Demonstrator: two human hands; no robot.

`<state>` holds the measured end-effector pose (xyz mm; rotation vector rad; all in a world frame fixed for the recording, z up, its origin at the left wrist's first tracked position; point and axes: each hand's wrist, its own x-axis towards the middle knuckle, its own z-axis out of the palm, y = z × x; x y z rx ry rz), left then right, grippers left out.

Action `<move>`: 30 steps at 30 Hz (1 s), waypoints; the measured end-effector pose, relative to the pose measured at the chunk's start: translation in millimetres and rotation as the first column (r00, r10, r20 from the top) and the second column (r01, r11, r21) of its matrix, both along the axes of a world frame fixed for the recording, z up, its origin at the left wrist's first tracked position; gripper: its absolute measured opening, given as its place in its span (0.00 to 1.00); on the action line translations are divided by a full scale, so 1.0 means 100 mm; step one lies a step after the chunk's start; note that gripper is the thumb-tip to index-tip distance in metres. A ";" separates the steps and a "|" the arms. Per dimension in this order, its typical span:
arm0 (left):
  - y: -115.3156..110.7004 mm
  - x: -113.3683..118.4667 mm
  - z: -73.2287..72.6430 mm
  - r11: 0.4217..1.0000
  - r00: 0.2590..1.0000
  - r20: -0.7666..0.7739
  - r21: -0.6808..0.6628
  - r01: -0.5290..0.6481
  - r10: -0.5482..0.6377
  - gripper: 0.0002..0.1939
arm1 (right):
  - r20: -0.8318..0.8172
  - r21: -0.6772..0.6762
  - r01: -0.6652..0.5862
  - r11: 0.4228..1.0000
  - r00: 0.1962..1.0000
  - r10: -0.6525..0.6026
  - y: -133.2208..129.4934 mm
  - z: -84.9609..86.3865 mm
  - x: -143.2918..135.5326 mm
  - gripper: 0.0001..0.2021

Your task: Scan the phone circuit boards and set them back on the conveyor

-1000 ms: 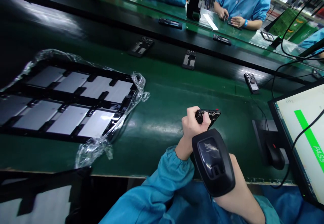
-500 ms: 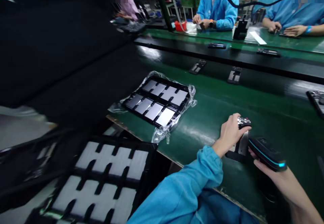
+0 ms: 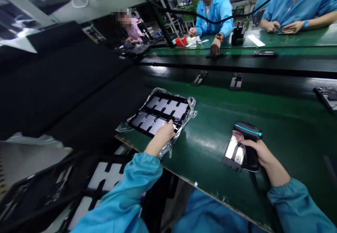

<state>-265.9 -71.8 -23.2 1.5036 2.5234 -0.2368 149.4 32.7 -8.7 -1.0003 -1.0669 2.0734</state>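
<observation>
My left hand (image 3: 165, 134) is at the near right corner of a black tray (image 3: 143, 130) of flat silver phone batteries (image 3: 170, 109). Its fingers are closed on the battery there, mostly hidden by the hand. My right hand (image 3: 256, 149) grips a black barcode scanner (image 3: 249, 130) with a lit blue strip. Beneath and left of the scanner, a phone frame (image 3: 233, 152) with a shiny metal middle lies on the green bench; the right fingers and scanner cover part of it.
Crumpled clear plastic (image 3: 191, 106) surrounds the tray. A second battery tray (image 3: 98, 176) sits lower left, beside the bench edge. Phone frames (image 3: 236, 81) lie on the dark conveyor strip (image 3: 276, 82). Across it, a co-worker's hand (image 3: 215, 48) reaches a phone part. A black cable (image 3: 195, 14) hangs above.
My left hand has left the phone frame and moved left to the battery tray. My right hand has brought the scanner left, over the frame. A co-worker has reached forward.
</observation>
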 end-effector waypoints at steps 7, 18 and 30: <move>0.60 0.38 0.65 0.966 0.982 -0.157 0.253 -0.060 0.102 0.18 | -0.039 0.079 -0.120 0.990 0.992 0.123 -0.07 0.00 0.01 0.15; 1.15 1.83 0.60 0.720 0.850 0.337 0.691 0.069 -0.404 0.15 | 0.046 0.218 -0.115 0.969 0.993 0.108 -0.11 0.04 0.01 0.09; 1.09 1.72 0.36 0.770 0.740 0.528 0.638 -0.021 -0.417 0.19 | -0.095 0.135 -0.084 0.987 0.991 0.097 -0.03 0.01 0.16 0.08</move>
